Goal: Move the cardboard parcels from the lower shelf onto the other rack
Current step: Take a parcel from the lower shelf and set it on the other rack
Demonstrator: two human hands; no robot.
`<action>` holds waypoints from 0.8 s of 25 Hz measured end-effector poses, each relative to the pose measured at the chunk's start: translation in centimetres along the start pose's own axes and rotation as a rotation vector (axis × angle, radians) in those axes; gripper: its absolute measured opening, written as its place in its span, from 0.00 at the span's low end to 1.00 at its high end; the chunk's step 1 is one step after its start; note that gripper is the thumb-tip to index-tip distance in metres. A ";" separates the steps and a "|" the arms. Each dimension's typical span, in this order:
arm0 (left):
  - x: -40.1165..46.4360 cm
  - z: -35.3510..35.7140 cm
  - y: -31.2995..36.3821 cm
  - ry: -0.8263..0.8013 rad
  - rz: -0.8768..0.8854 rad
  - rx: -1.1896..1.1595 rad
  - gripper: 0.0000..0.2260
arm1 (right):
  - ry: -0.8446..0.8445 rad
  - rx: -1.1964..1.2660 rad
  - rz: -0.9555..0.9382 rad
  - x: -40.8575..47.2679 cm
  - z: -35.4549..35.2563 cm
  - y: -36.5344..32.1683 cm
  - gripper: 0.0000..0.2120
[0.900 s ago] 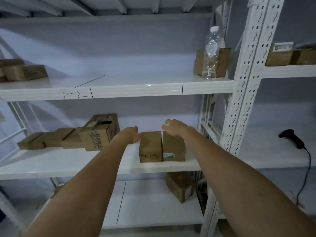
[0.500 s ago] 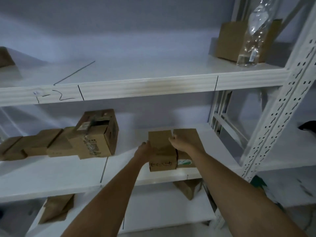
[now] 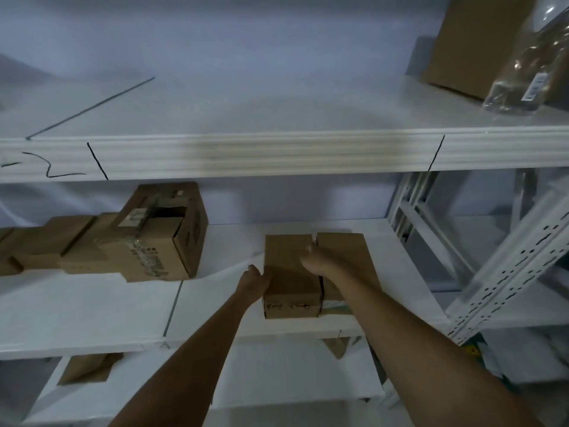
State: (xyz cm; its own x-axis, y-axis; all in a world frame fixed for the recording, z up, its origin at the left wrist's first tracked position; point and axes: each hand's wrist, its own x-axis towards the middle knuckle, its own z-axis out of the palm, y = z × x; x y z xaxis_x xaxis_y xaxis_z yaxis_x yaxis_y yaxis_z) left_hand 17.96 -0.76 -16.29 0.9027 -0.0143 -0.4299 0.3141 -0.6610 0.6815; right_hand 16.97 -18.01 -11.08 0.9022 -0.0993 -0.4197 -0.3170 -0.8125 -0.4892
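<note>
Two small cardboard parcels stand side by side near the front of the middle shelf (image 3: 215,318). The left parcel (image 3: 289,272) has handwriting on its front face. My left hand (image 3: 254,280) presses against its left side. My right hand (image 3: 317,261) lies over its top right edge, with the fingers down in the gap between it and the right parcel (image 3: 348,257). My right forearm hides much of the right parcel. Both parcels rest on the shelf.
A larger taped box (image 3: 160,238) and a row of flat parcels (image 3: 52,245) sit to the left on the same shelf. Above, a box (image 3: 474,47) and a plastic bottle (image 3: 523,72) stand at the right. Parcels (image 3: 86,368) lie on the shelf below. A perforated white upright (image 3: 505,272) rises at right.
The camera has moved closer and lower. My hands went from resting on the tops of the two parcels to clasping the left one from both sides.
</note>
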 end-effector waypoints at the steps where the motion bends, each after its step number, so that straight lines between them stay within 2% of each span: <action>1: 0.2 0.3 0.0 0.005 -0.006 -0.023 0.29 | -0.002 -0.010 -0.001 0.3 0.0 -0.1 0.31; 5: 0.6 0.9 1.1 0.007 -0.056 -0.126 0.26 | 0.009 -0.019 0.010 1.2 0.1 0.0 0.32; 8: 0.4 0.9 1.7 -0.028 -0.088 -0.184 0.27 | 0.078 0.102 0.021 1.3 0.2 -0.1 0.31; 11: 0.6 0.2 1.1 -0.011 -0.093 -0.251 0.27 | 0.251 0.349 -0.018 1.7 0.9 0.4 0.23; 15: 0.1 -1.0 0.2 0.037 -0.044 -0.448 0.22 | 0.336 0.691 -0.174 1.6 1.9 1.3 0.18; 17: -0.3 -1.4 0.1 0.060 -0.017 -0.515 0.25 | 0.328 0.766 -0.267 1.2 2.3 0.8 0.19; 20: -1.4 -2.2 0.9 0.045 -0.010 -0.594 0.38 | 0.336 0.740 -0.400 0.5 3.2 -0.8 0.20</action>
State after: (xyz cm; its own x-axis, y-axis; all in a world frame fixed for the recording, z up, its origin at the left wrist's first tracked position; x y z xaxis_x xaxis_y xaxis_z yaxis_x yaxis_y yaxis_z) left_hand 17.62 0.35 -13.75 0.9061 0.0300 -0.4219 0.4221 -0.1275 0.8975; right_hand 16.76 -15.55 -13.35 0.9865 -0.1455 0.0752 0.0357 -0.2569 -0.9658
